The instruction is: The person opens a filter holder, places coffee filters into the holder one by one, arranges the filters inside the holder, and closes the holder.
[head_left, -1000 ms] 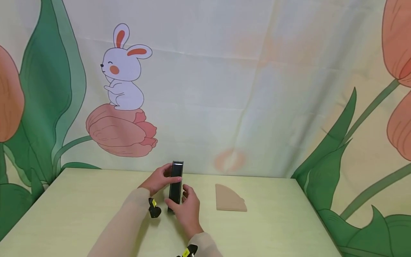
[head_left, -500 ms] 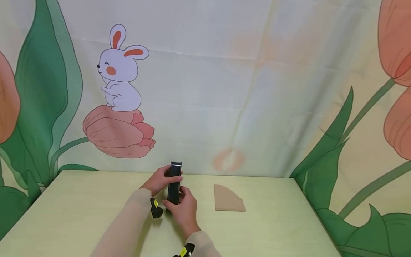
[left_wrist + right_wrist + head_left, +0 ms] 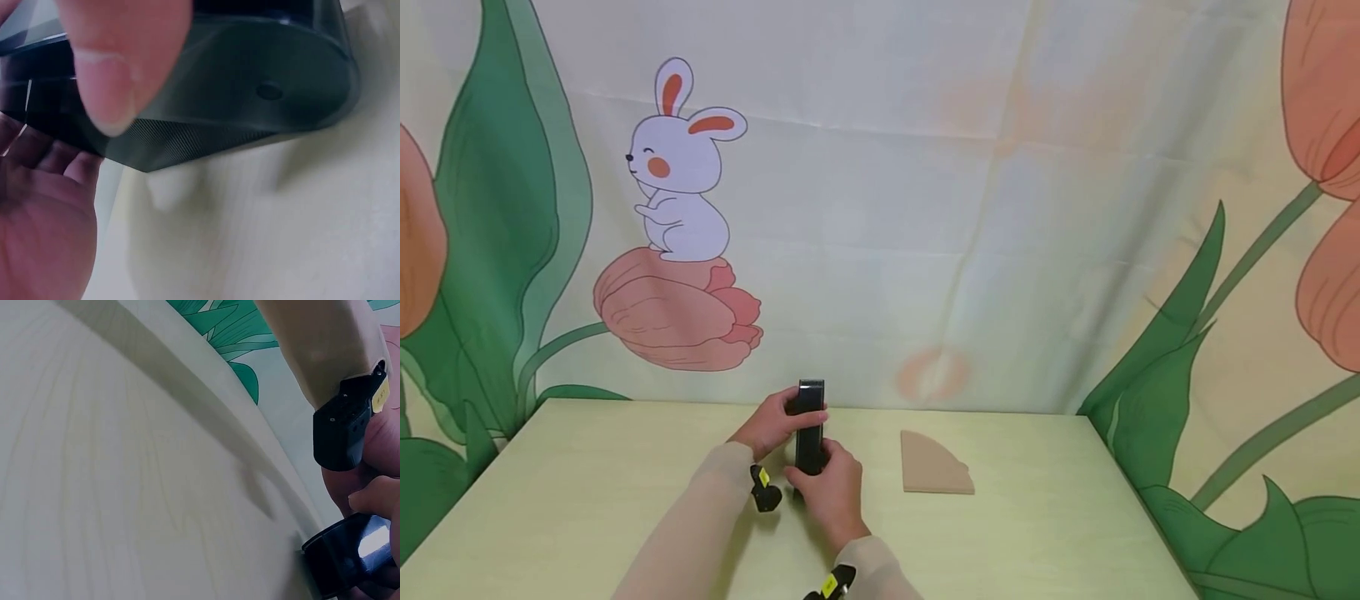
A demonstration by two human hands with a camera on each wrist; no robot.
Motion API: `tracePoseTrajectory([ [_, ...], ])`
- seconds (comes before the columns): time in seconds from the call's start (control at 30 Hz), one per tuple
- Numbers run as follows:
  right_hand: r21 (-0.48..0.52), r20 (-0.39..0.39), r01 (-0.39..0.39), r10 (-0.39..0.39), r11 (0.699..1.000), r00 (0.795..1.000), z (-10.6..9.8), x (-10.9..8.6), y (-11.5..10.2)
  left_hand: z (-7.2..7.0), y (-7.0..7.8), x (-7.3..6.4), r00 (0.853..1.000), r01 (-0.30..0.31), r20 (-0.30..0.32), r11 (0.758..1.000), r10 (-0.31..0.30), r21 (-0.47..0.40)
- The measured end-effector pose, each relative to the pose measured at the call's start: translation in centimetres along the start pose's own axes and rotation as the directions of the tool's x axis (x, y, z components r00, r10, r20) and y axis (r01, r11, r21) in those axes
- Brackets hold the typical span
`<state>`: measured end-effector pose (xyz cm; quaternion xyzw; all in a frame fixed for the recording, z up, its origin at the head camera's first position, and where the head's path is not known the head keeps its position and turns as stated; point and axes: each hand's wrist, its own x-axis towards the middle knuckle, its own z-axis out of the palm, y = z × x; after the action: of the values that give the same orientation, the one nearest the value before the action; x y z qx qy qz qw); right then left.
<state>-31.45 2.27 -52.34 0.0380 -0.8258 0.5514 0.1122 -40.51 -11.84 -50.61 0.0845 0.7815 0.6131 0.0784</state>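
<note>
Both hands hold a long, glossy black object (image 3: pixel 810 452) over the table. It has a dark, see-through rounded end with a small round spot and a finely ribbed strip (image 3: pixel 194 140), all seen in the left wrist view. My left hand (image 3: pixel 775 423) grips it toward its far end, thumb laid across the top face. Closer to me, my right hand (image 3: pixel 837 492) pinches the lower end between thumb and fingers. The right wrist view catches only one shiny black end (image 3: pixel 340 559) with fingers around it. What exactly the object is I cannot tell.
Right of the hands, a flat tan quarter-circle board (image 3: pixel 934 468) with a notched corner lies on the pale yellow table (image 3: pixel 1037 533). Behind the table's far edge hangs a cloth backdrop (image 3: pixel 850 208) printed with a rabbit and tulips. Each sleeve bears a small black wrist camera (image 3: pixel 766 490).
The black object has swung slightly and now points straighter toward the backdrop. Both hands keep their hold and shift only a little. The tan board lies where it was.
</note>
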Motion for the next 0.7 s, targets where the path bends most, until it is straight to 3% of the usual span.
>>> tracePoseTrajectory([
  [0.37, -0.103, 0.066, 0.052, -0.046, 0.993, 0.997, -1.9, 0.0, -0.8, 1.0, 1.6, -2.1, 0.994, 0.003, -0.109, 0.998, 0.004, 0.059],
  [0.7, -0.152, 0.118, 0.1, -0.082, 0.983, 0.99, -4.5, -0.6, -1.3, 2.1, 3.4, -5.7, 0.978, 0.0, -0.205, 0.991, 0.028, 0.132],
])
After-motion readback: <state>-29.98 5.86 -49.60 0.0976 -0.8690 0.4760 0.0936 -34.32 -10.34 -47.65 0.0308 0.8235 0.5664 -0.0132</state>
